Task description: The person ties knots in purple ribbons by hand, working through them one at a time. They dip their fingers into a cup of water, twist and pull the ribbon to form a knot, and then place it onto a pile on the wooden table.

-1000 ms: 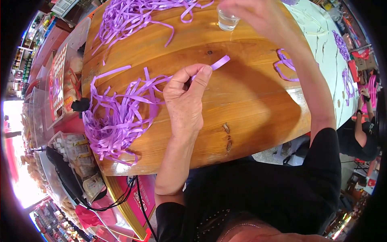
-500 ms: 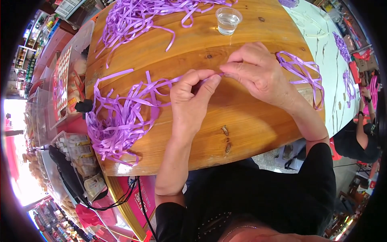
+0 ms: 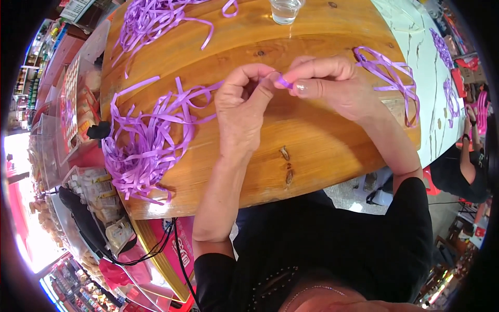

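Note:
Above the middle of the wooden table (image 3: 322, 156) both my hands meet at a short bit of purple ribbon (image 3: 284, 81). My left hand (image 3: 243, 104) pinches it between thumb and fingertips. From the right, my right hand (image 3: 332, 86) grips the same bit, with its thumb along the near side. A longer strand runs from behind my left hand toward a loose heap of purple ribbon (image 3: 145, 145) on the table's left side. My fingers hide how the ribbon is folded between them.
A second purple ribbon heap (image 3: 150, 26) lies at the far left. A clear plastic cup (image 3: 285, 13) of clear liquid stands at the far edge of view. Looped ribbon (image 3: 390, 73) rests right of my right hand. Beyond it is a white marbled table (image 3: 423, 99); a person (image 3: 462, 171) sits there.
My right hand has turned, bringing its thumb into view on the near side, and more ribbon shows between my fingertips. The whole view has shifted slightly.

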Motion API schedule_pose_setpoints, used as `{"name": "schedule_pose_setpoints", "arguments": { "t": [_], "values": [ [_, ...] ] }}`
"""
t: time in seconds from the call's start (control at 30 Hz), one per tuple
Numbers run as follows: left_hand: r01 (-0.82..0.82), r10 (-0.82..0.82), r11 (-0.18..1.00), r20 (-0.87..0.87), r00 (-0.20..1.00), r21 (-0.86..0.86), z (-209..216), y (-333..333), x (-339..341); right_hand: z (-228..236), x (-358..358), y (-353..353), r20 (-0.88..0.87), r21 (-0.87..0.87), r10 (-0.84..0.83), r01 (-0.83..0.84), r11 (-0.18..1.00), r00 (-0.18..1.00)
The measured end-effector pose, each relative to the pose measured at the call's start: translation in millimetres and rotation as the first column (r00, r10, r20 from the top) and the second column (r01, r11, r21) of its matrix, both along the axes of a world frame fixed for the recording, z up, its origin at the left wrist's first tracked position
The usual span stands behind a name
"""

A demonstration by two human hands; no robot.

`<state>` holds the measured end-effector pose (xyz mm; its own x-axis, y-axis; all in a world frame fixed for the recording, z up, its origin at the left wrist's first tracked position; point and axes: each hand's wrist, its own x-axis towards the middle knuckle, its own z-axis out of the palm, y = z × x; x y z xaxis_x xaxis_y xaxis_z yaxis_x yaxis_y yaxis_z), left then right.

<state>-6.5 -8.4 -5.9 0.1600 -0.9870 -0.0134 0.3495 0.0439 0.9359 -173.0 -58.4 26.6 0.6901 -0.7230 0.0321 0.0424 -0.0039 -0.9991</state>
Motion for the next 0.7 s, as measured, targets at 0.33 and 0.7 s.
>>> {"name": "schedule_pose_setpoints", "arguments": {
  "t": [0.33, 0.7],
  "values": [
    [-0.187, 0.292, 0.917, 0.275, 0.916, -0.351, -26, 1, -10, -21, 7, -1, 0.013, -0.422, -0.140, 0.133, 0.897, 0.990],
    [-0.108, 0.134, 0.980, 0.153, 0.979, -0.166, -27, 1, -12, -25, 8, 6, -0.105, -0.916, -0.436, 0.084, 0.392, 0.894]
  ]
}}
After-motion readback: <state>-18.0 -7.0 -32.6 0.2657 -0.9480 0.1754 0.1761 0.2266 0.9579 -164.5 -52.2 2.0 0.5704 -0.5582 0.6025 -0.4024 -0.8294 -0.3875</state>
